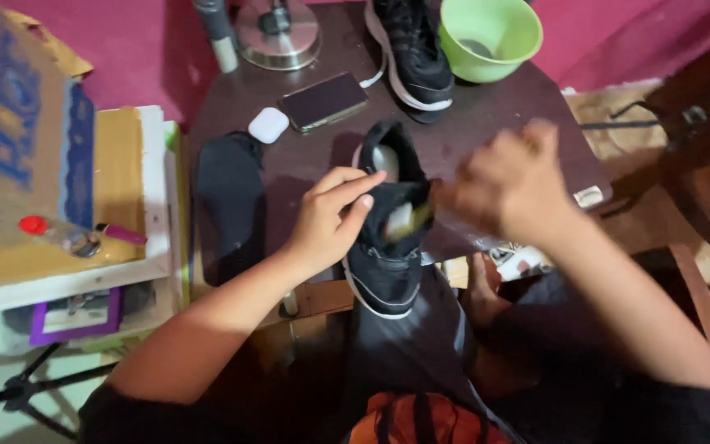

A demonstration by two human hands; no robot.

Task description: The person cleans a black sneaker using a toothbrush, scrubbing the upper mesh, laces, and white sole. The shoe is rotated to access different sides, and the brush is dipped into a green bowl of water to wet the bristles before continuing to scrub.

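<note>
Closest to camera: an orange and black bag-like thing [421, 419] at the bottom edge, cut off so I can't tell what it really is, with the person's dark-clothed lap around it.

Left hand [330, 218]: grip is closed around the upper of a black sneaker [386, 247], fingers curled over the collar, thumb side on the near flank. It's holding the shoe steady, toe pointing back at the person.

Right hand [509, 182]: blurry, so honestly hard to read. The grip looks closed on a small pale brush [408, 218], whose tip sits against the sneaker's tongue area. Can't make out bristles or handle properly.

Where the sneaker is: at the near edge of the dark round surface [306, 160], its white-edged sole hanging over towards the lap.

Other stuff on the surface: a dark insole [230, 197] lying flat left of the shoe, a white earbud case [269, 125], a phone [324, 101] face up, the second black sneaker [412, 49] at the far side, a green bowl [491, 34] just beside it.

Left side: a cardboard box [18, 140] on a white shelf [67, 275], with a red cap and small bits I can't identify.

Hidden: the far sneaker's top is cut off by the frame, and a metal lamp base [277, 33] only partly shows.
</note>
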